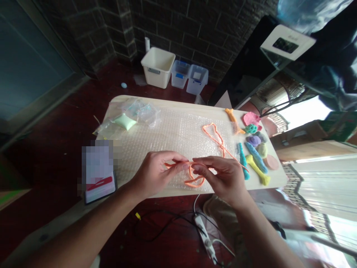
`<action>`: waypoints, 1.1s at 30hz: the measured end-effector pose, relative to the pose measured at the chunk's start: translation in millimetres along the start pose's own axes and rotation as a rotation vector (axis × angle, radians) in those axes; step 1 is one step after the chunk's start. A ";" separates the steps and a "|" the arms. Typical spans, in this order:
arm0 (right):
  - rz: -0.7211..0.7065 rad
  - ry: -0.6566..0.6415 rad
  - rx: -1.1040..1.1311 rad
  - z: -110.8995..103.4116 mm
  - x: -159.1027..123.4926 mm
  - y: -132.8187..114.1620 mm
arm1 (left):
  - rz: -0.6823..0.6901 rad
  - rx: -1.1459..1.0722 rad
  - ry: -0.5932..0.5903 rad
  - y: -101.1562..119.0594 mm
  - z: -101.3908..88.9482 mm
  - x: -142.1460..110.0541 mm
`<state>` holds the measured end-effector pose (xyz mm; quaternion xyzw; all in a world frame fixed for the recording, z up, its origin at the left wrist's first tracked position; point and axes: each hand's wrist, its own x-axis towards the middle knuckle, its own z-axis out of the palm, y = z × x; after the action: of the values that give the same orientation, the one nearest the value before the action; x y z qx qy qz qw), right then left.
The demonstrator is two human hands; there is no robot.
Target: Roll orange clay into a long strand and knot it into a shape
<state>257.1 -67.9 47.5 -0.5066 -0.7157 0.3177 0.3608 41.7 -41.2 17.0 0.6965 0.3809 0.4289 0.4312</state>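
My left hand [154, 171] and my right hand [227, 176] meet above the near side of the table. Both pinch a thin orange clay strand [222, 146], which is stretched between their fingertips. One end pokes out beside my left fingers. The rest loops down below the hands and across the bubble wrap [173, 130], partly hidden behind my right hand. To the right of that hand lie a teal clay roll [242, 160], a blue clay roll [256, 158] and a yellow bone-shaped clay piece [258, 170].
An orange bone-shaped piece [232, 118], a pink lump [251, 119] and several other coloured lumps lie at the table's right end. Plastic bags [145, 113] and a pale green packet [125, 121] lie at left. Bins [158, 69] stand beyond; a power strip [205, 236] is below.
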 end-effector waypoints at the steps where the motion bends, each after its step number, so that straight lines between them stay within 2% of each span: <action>1: -0.010 -0.002 0.000 -0.1 0.1 0.4 | -0.002 0.004 -0.006 0.4 -0.2 0.3; 6: -0.111 -0.053 -0.019 -0.3 -1.0 0.8 | -0.021 0.010 -0.017 2.0 -0.6 -0.1; 10: -0.101 -0.030 -0.025 -2.1 -2.1 -0.6 | -0.026 -0.022 0.018 0.6 0.7 -1.0; 13: -0.086 -0.004 -0.027 -2.0 -2.6 -0.6 | 0.044 0.015 0.035 0.8 1.2 -1.3; 18: -0.186 -0.032 -0.050 1.0 -2.0 0.2 | 0.177 0.109 0.044 -0.4 2.5 -2.5; 21: -0.173 -0.035 -0.053 1.0 -2.0 -0.1 | 0.191 0.149 0.047 -2.2 4.0 -3.3; 26: -0.078 0.050 0.004 0.8 -2.9 0.7 | 0.120 0.145 0.062 -3.2 5.3 -3.3; 33: -0.086 -0.052 -0.024 2.8 -2.4 1.0 | 0.198 0.134 0.047 -1.9 5.6 -3.2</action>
<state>255.8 -70.1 44.7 -0.4710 -0.7500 0.3062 0.3492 45.5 -45.0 12.9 0.7475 0.3483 0.4592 0.3302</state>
